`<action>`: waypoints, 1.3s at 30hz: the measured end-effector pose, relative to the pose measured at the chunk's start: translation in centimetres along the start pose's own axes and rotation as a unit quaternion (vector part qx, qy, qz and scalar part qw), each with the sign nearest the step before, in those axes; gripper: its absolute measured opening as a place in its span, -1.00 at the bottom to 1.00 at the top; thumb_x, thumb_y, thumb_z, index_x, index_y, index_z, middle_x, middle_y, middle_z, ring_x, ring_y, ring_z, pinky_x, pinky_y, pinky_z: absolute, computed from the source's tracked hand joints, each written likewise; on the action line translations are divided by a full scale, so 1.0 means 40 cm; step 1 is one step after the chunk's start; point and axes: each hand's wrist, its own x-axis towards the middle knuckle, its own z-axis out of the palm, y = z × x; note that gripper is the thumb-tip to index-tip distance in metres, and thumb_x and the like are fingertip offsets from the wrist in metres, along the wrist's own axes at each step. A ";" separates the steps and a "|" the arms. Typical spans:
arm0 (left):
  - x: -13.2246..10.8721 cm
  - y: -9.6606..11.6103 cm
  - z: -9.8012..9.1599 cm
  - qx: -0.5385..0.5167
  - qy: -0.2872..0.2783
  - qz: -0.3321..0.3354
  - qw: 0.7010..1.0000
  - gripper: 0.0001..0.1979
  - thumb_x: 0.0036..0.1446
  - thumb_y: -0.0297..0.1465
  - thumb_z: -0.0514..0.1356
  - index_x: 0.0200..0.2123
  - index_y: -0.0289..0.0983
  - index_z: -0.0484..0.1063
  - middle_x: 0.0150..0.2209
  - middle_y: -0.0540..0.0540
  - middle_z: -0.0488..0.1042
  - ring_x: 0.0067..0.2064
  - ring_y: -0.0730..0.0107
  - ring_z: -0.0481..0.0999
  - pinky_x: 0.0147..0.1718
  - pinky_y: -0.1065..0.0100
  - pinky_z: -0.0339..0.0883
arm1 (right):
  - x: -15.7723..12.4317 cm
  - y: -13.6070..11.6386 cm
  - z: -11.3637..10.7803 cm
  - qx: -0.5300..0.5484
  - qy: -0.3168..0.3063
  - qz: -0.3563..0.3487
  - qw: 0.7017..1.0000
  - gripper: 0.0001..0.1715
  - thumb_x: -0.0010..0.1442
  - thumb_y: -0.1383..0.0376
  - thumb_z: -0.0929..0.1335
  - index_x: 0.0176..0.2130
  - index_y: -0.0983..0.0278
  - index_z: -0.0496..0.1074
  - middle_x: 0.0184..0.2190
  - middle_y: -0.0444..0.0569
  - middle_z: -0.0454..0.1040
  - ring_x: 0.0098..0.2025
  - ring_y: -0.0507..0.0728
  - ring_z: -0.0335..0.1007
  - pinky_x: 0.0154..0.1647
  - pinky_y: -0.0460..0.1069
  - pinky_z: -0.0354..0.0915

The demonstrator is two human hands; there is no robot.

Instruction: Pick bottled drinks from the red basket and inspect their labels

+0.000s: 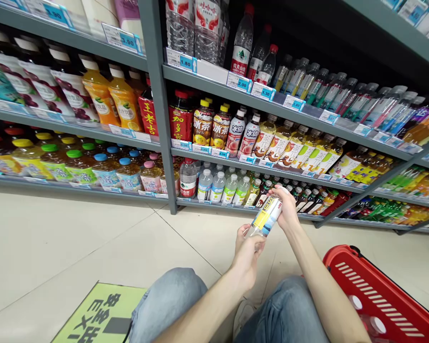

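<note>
I hold a clear drink bottle (266,216) with a yellow and blue label between both hands, tilted, in front of the lowest shelf. My left hand (248,250) grips its lower end with the fingers closed. My right hand (287,208) wraps around its upper end near the cap. My knees in light jeans (171,300) show below, so I am crouched low. The bottle hangs above the tiled floor, just short of the bottom row of bottles (232,186).
Grey store shelves (157,95) full of bottled drinks with price tags fill the upper view. A red shopping basket (375,290) with a few bottles inside stands at my right. A green floor sticker (96,314) lies at the lower left on pale tiles.
</note>
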 end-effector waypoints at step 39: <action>-0.025 -0.013 0.001 -0.083 -0.043 -0.201 0.975 -0.47 0.25 0.04 -0.01 -0.39 -0.31 0.38 -0.53 -0.05 0.45 -0.74 0.67 -0.02 -0.71 0.50 -0.14 | -0.029 0.003 0.011 0.020 -0.228 -0.026 0.973 -0.56 0.00 0.21 0.40 -0.07 0.21 0.44 -0.39 -0.10 0.55 -0.33 0.14 0.51 -0.28 0.07 0.49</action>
